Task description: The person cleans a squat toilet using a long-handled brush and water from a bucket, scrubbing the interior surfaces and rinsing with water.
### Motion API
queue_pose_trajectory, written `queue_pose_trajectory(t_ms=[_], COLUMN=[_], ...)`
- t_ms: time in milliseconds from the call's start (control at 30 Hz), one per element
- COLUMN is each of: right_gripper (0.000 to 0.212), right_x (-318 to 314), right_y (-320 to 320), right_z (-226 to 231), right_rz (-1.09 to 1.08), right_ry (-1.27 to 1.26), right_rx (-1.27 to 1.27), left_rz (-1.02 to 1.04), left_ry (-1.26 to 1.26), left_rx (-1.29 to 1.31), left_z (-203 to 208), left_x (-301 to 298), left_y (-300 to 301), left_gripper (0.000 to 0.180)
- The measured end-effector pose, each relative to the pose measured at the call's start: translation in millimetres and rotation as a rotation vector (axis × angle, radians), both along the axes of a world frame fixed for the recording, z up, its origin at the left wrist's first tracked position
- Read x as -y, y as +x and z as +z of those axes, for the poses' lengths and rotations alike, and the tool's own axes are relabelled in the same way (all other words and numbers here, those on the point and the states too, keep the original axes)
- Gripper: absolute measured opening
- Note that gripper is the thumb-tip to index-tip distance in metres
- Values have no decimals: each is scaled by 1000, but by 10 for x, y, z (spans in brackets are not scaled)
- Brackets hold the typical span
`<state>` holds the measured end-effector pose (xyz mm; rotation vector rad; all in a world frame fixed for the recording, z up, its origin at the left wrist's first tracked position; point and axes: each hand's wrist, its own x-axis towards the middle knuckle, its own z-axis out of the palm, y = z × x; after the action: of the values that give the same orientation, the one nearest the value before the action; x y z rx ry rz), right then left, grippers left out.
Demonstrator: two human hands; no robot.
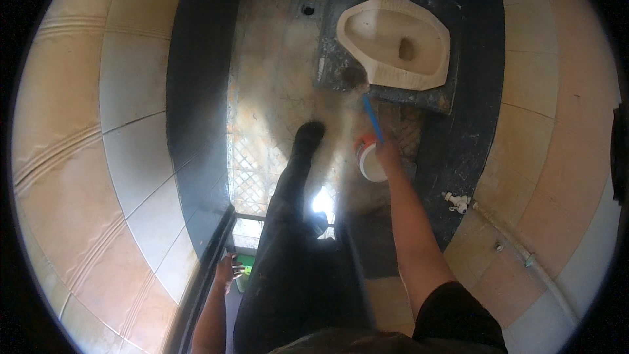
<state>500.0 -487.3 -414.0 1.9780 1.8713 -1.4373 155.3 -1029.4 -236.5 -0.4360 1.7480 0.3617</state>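
Observation:
My right hand [388, 152] is closed round the blue handle of a brush [372, 117]. Its head, small and blurred, meets the dark plinth at the near left corner of a cream squat toilet [367, 33]. Beside that hand, partly covered by it, is a white tub [372, 164] with orange-red on its side. Down at the left, my left hand [227, 273] is by the dark door frame [230, 219], its fingers apart. A green object [244, 276] lies close to those fingers; its kind is unclear, and I see no firm grip on it.
A round drain hole [307, 10] opens in the stained tiled floor [275, 59]. My dark shoe [310, 134] stands forward on it. At the right wall are a tap [457, 202] and a pipe [517, 249]. Dark tiles line the lower walls.

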Motion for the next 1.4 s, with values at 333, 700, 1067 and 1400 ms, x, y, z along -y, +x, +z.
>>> queue_pose_trajectory(t_ms=[333, 700, 1067, 1400], right_gripper=[37, 36, 32, 31], right_x=[-927, 2581, 3688, 3293], right_y=[-977, 1030, 3440, 4076], right_z=[-605, 546, 958, 1227], right_rz=[44, -376, -203, 70], right_ry=[150, -298, -457, 104], right_rx=[82, -413, 368, 1063], left_rz=[-308, -204, -974, -338], left_ry=[69, 128, 199, 188], left_rx=[105, 12, 73, -53], left_z=[-351, 584, 292, 966], left_x=[-743, -25, 2469, 932], left_y=[79, 97, -495, 551], left_gripper=[58, 59, 62, 64])
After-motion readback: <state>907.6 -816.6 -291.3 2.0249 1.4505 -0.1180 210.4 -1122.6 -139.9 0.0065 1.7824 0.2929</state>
